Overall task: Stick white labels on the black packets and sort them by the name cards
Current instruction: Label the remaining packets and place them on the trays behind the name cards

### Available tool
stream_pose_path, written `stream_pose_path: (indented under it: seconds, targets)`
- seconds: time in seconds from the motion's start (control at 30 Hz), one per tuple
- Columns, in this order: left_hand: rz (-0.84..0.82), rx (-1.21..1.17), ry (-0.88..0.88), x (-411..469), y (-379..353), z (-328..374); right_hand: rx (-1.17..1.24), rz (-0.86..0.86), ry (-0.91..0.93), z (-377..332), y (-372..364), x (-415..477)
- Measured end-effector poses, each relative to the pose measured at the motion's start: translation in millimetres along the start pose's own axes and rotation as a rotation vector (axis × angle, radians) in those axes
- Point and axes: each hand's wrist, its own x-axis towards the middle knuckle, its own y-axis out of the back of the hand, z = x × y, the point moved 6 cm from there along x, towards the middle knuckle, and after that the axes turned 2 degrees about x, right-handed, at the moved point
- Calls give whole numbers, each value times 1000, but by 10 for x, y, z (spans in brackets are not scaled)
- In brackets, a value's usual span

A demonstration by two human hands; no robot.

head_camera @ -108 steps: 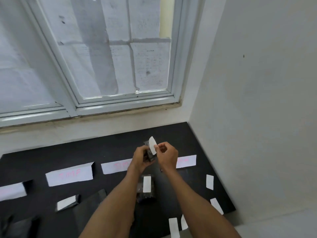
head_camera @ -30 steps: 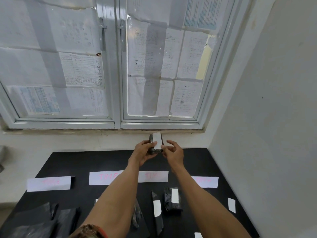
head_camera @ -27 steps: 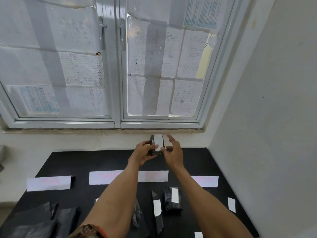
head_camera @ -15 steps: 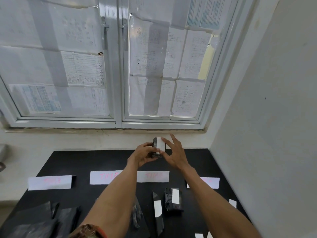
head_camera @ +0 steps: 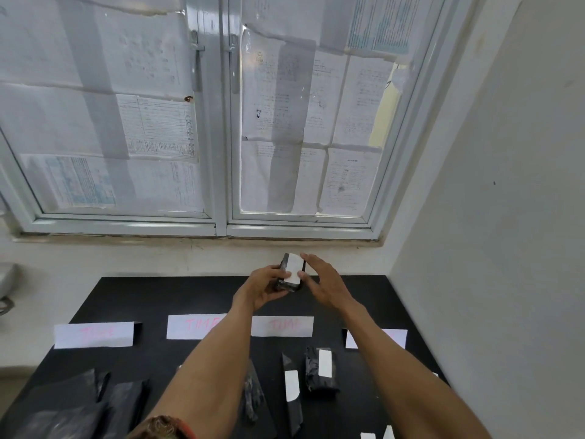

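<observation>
Left grip (head_camera: 262,285) clenched round black packet (head_camera: 282,286); right grip (head_camera: 323,283) released, thumb on white label (head_camera: 293,269).

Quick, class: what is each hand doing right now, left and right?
Left hand: closed round the black packet, holding it above the table.
Right hand: open, fingers straight, thumb against the white label on that packet.

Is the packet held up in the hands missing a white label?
No, the black packet gripped by the left hand carries a white label on its face, touched by the right hand.
</observation>
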Motion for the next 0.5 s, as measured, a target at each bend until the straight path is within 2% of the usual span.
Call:
stream_pose_path:
  seconds: [0.17, 0.3, 0.5]
  targets:
    - [-12, -37, 8, -16, -27, -22, -181, 59, 35, -88, -17, -61]
    - [0, 21, -8, -12, 3, 26, -139, 129, 64, -133, 0, -74]
    - [10, 183, -15, 12, 47, 64, -189, 78, 81, -141, -32, -41]
